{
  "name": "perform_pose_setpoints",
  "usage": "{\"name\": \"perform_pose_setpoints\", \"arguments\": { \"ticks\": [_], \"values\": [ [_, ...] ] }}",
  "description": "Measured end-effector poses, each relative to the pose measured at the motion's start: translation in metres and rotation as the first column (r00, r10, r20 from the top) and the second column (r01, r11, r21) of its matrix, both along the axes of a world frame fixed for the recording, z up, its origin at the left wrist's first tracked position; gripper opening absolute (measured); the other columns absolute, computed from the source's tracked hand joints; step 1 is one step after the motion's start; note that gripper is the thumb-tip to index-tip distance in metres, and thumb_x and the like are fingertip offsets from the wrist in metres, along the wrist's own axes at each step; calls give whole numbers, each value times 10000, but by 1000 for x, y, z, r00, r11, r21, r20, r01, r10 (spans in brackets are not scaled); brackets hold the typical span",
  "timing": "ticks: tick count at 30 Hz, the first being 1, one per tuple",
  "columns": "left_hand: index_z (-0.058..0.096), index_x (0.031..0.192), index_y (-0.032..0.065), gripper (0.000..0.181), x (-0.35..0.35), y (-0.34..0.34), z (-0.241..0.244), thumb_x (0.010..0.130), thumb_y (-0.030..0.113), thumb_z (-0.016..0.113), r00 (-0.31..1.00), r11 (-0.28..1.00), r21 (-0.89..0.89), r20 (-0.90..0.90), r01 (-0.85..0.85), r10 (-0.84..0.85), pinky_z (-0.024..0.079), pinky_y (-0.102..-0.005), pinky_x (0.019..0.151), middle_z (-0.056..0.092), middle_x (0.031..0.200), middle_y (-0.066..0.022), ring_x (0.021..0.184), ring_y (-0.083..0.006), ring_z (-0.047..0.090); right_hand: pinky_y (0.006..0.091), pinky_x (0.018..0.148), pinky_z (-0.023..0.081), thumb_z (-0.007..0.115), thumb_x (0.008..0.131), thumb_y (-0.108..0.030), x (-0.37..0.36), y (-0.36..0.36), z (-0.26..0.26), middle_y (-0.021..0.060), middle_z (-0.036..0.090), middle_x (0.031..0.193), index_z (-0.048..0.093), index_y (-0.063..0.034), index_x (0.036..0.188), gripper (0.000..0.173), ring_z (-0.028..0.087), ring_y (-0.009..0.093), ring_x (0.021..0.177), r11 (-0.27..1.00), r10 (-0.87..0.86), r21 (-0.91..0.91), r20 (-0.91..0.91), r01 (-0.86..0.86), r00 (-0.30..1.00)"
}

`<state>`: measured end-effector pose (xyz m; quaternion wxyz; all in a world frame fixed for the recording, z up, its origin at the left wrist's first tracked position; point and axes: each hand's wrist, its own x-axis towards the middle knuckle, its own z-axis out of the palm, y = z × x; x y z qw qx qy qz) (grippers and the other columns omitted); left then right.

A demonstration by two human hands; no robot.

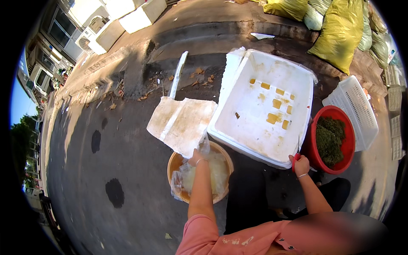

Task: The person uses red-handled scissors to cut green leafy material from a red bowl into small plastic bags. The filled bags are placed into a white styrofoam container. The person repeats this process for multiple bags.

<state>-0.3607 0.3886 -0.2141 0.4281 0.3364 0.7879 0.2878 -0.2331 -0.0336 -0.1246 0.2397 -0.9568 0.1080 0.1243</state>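
My left hand (pixel 195 158) reaches over a tan basin (pixel 229 161) to the left of my legs. Its fingers are at the lower corner of a stained white foam sheet (pixel 188 122), beside crumpled clear plastic (pixel 204 175) in the basin; whether they grip either one is hard to see. In my right hand (pixel 301 165) is a pair of red-handled scissors (pixel 296 157), blades pointing away from me. That hand is at the near right corner of a white foam box (pixel 242 134), which has several yellowish-brown recesses in its floor.
A red basin (pixel 351 140) of dark green plant-like matter (pixel 330 140) stands right of the foam box. Behind it leans a white plastic crate (pixel 357 111). Concrete steps (pixel 204 38), yellow sacks (pixel 338 35) and more foam boxes (pixel 143 16) lie beyond. A foam strip (pixel 178 75) rests among dry leaves.
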Motion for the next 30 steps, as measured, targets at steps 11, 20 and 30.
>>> {"name": "perform_pose_setpoints", "arguments": {
  "ticks": [11, 20, 30],
  "values": [
    [544, 1022, 65, 642, -32, 46, -39, 651, 550, 742, 810, 947, -318, 545, -40, 217, 459, -291, 514, 575, 822, -74, 617, -182, 555, 398, 818, 485, 754, 616, -506, 23, 0, -10, 222, 643, 970, 594, 47, 1015, 700, 620, 357, 948, 990, -92, 99, -112, 104, 989],
    [586, 937, 89, 364, -14, 80, -16, 782, 412, 651, 595, 960, -152, 803, 237, -20, 520, -284, 528, 630, 748, -53, 600, -193, 612, 409, 805, 496, 746, 620, -276, 29, 0, -47, 220, 641, 981, 596, 29, 1037, 538, 621, 365, 927, 943, -208, 256, -49, 213, 977],
    [578, 1042, 29, 291, -38, 84, 118, 832, 223, 634, 258, 979, 179, 946, 94, -197, 550, -318, 600, 653, 912, -115, 758, -241, 642, 393, 701, 500, 724, 591, -228, 29, 26, 21, 222, 653, 797, 639, 59, 841, 390, 648, 353, 765, 865, -200, 475, 34, 160, 979]
  ]
}}
